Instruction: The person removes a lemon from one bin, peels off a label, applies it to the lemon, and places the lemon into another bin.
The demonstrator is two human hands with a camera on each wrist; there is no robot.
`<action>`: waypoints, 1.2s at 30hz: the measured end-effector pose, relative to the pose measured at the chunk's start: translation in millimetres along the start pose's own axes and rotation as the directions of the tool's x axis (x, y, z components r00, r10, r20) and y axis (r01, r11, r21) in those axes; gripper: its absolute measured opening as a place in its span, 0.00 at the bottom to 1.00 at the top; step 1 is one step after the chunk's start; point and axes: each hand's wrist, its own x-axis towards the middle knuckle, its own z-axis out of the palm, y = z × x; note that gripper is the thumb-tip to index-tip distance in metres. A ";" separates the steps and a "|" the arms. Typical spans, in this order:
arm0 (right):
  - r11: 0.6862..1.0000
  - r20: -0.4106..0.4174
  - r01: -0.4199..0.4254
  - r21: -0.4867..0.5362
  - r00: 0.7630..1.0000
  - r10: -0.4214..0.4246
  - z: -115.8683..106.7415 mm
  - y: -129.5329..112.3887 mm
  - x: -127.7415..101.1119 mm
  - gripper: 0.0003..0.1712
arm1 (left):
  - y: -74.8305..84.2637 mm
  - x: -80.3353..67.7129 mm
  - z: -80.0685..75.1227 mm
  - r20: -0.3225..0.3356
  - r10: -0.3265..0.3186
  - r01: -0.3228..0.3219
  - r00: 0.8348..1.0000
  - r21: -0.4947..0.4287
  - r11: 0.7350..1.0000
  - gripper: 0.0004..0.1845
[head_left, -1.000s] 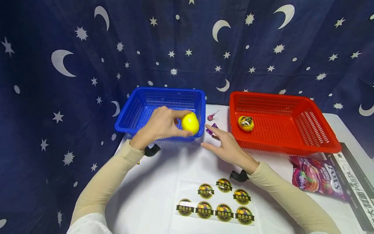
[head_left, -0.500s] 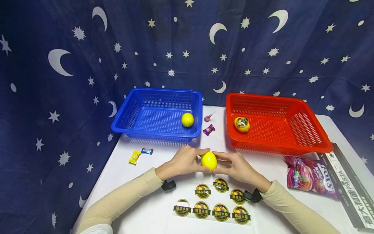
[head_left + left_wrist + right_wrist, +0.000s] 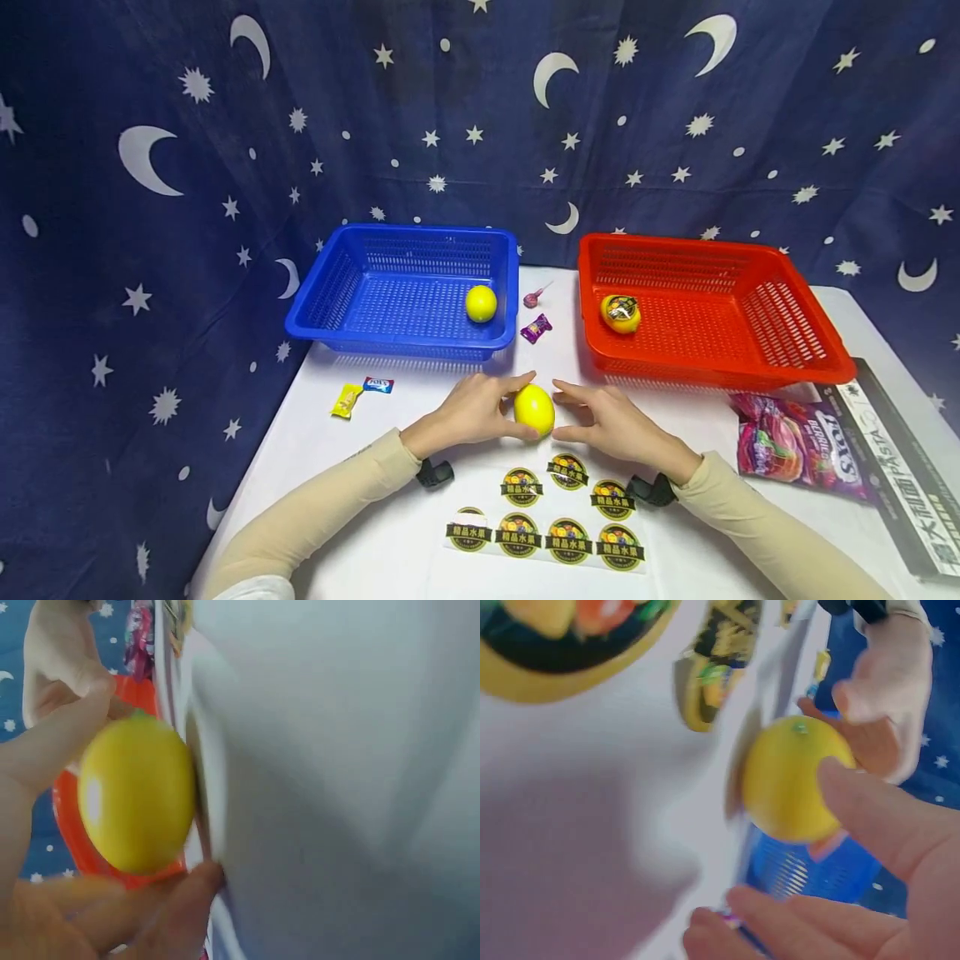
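Observation:
On the white table [image 3: 390, 517], a yellow lemon [image 3: 532, 408] stands between both hands. My left hand [image 3: 468, 408] holds it from the left, thumb at its near side and fingers at its far side. My right hand [image 3: 626, 423] is just to its right, fingers spread and apart from the fruit. In the left wrist view the lemon [image 3: 139, 795] looks slightly blurred; in the right wrist view its green stem end shows. Just in front lies a sheet [image 3: 546, 506] of round black and gold fruit stickers.
A blue basket [image 3: 412, 342] at back left contains a plain lemon [image 3: 481, 303]. The red basket [image 3: 720, 372] contains a lemon with a sticker [image 3: 621, 323]. Between them lie a lollipop [image 3: 532, 298] and purple candy [image 3: 536, 328]. A yellow candy [image 3: 347, 401] lies left; a sweets bag [image 3: 798, 446] lies right.
The left hand has brought the lemon from over the blue basket down to the table above the stickers. The right hand touched it half a second ago and has since drawn slightly away.

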 end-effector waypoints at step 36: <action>0.918 -0.005 0.022 -0.395 1.000 -0.026 18.6 -36.8 -72.4 0.20 | 38.2 -59.5 16.5 0.062 0.139 -0.141 0.988 0.028 0.990 0.06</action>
